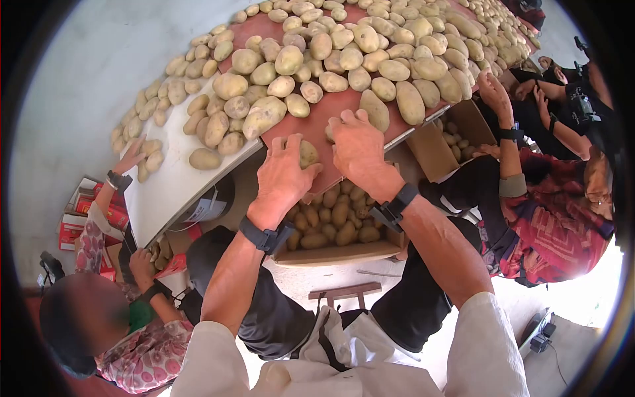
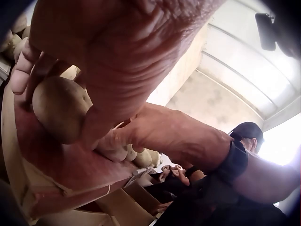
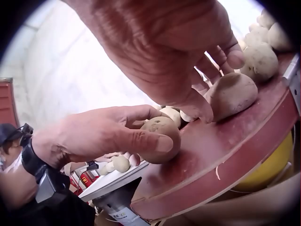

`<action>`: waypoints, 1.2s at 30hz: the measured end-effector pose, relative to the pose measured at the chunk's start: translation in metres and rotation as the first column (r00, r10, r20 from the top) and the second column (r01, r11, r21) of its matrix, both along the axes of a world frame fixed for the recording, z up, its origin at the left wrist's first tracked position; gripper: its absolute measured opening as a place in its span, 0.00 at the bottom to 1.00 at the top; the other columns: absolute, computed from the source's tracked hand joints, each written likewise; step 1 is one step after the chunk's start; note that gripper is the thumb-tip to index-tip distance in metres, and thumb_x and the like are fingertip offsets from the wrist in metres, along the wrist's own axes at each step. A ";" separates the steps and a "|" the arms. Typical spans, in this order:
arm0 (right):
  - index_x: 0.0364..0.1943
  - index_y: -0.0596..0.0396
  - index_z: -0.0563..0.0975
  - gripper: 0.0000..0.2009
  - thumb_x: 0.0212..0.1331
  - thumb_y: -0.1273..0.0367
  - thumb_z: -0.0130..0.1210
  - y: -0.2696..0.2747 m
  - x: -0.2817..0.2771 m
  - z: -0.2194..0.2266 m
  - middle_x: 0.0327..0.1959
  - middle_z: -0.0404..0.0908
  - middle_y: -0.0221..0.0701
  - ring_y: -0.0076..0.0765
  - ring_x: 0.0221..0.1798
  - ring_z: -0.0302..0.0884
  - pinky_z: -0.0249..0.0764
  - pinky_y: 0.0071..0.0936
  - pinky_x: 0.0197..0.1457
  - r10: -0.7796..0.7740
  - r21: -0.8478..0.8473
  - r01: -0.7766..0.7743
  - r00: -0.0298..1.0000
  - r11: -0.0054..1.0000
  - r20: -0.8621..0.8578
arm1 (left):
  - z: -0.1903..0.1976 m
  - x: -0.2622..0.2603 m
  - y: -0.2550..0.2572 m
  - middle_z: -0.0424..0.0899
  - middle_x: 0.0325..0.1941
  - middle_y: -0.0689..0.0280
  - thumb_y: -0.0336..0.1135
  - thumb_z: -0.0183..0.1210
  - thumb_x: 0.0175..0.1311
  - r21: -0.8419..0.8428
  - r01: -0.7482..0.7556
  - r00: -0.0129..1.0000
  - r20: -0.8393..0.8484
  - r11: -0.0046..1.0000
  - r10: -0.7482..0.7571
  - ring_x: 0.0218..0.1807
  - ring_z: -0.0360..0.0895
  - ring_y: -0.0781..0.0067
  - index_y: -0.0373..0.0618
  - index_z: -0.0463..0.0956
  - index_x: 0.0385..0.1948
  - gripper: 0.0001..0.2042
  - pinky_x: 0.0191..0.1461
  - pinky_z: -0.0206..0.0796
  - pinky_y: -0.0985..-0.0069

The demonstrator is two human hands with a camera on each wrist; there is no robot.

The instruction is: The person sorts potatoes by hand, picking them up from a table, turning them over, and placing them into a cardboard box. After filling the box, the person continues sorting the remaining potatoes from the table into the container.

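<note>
At the front edge of the red tabletop, my left hand grips a potato between thumb and fingers. That same potato shows its broad, smooth side in the left wrist view. Close beside it, my right hand reaches over the tabletop with its fingers and thumb curled round another potato. Most of this one is hidden under the hand in the head view. Just past the right fingertips lies a longer potato. A large heap of potatoes spreads behind both hands.
Below the table edge, between the knees, stands a cardboard box holding many potatoes. A white tabletop adjoins on the left. Another box sits at the right. People sit on both sides, their hands near the table.
</note>
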State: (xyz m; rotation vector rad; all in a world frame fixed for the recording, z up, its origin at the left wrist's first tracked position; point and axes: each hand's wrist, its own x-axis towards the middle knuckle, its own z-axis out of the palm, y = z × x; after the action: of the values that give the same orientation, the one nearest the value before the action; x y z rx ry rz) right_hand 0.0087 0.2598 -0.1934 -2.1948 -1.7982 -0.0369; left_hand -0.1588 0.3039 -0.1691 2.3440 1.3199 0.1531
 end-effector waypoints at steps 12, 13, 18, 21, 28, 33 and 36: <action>0.54 0.48 0.81 0.21 0.53 0.71 0.61 -0.008 0.014 -0.008 0.52 0.80 0.36 0.52 0.54 0.79 0.80 0.46 0.53 0.062 -0.052 -0.070 0.987 0.996 -0.146 | -0.008 -0.003 0.007 0.76 0.61 0.51 0.46 0.69 0.59 0.091 0.023 0.999 -0.025 0.996 -0.021 0.60 0.78 0.44 0.49 0.70 0.64 0.31 0.61 0.72 0.54; 0.51 0.49 0.82 0.18 0.53 0.70 0.61 -0.013 0.013 -0.007 0.49 0.82 0.36 0.51 0.53 0.81 0.81 0.45 0.51 0.087 -0.029 -0.092 0.986 0.995 -0.143 | -0.006 -0.002 0.004 0.76 0.61 0.51 0.47 0.69 0.59 0.125 0.034 0.999 -0.006 0.992 -0.034 0.60 0.78 0.43 0.49 0.70 0.65 0.32 0.61 0.72 0.54; 0.56 0.54 0.80 0.23 0.55 0.63 0.61 -0.021 0.013 0.019 0.53 0.85 0.43 0.52 0.57 0.81 0.77 0.45 0.59 -0.025 -0.281 -0.080 0.936 0.956 -0.352 | -0.003 0.000 0.006 0.75 0.64 0.50 0.48 0.68 0.61 0.049 -0.008 0.999 -0.049 0.999 0.010 0.62 0.77 0.43 0.50 0.69 0.66 0.32 0.62 0.72 0.54; 0.50 0.56 0.83 0.21 0.53 0.60 0.59 -0.030 0.017 0.020 0.45 0.87 0.45 0.52 0.52 0.84 0.79 0.46 0.54 0.022 -0.293 -0.131 0.937 0.947 -0.348 | 0.002 0.000 0.007 0.75 0.64 0.49 0.48 0.68 0.61 0.012 -0.001 0.996 -0.089 1.000 0.002 0.62 0.77 0.43 0.50 0.69 0.66 0.32 0.62 0.71 0.54; 0.40 0.59 0.85 0.22 0.50 0.54 0.59 -0.052 0.016 0.038 0.42 0.87 0.50 0.57 0.48 0.84 0.78 0.47 0.52 0.115 -0.415 -0.314 0.891 0.854 -0.438 | -0.002 -0.004 0.013 0.75 0.63 0.46 0.46 0.69 0.60 0.026 0.013 1.000 -0.024 1.000 -0.012 0.64 0.75 0.41 0.48 0.69 0.66 0.32 0.64 0.70 0.54; 0.48 0.56 0.83 0.26 0.52 0.50 0.60 -0.060 0.011 0.041 0.48 0.85 0.47 0.55 0.53 0.83 0.77 0.46 0.58 0.146 -0.513 -0.396 0.876 0.761 -0.459 | -0.017 -0.011 0.018 0.77 0.56 0.48 0.47 0.67 0.60 0.153 0.070 0.997 -0.054 0.986 -0.063 0.58 0.79 0.41 0.48 0.71 0.60 0.28 0.57 0.74 0.51; 0.48 0.56 0.83 0.26 0.52 0.51 0.61 -0.071 0.014 0.027 0.48 0.86 0.47 0.55 0.54 0.82 0.76 0.47 0.58 0.158 -0.481 -0.388 0.879 0.787 -0.450 | -0.013 -0.007 0.016 0.76 0.64 0.40 0.46 0.68 0.62 0.087 0.056 0.998 -0.029 0.995 -0.054 0.63 0.76 0.35 0.46 0.70 0.65 0.31 0.65 0.70 0.52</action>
State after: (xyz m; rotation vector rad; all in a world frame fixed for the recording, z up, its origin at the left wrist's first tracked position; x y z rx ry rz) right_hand 0.0228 0.1888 -0.1661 -2.0221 -2.0366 1.0518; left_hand -0.1659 0.3195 -0.1824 2.4616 1.2839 0.1664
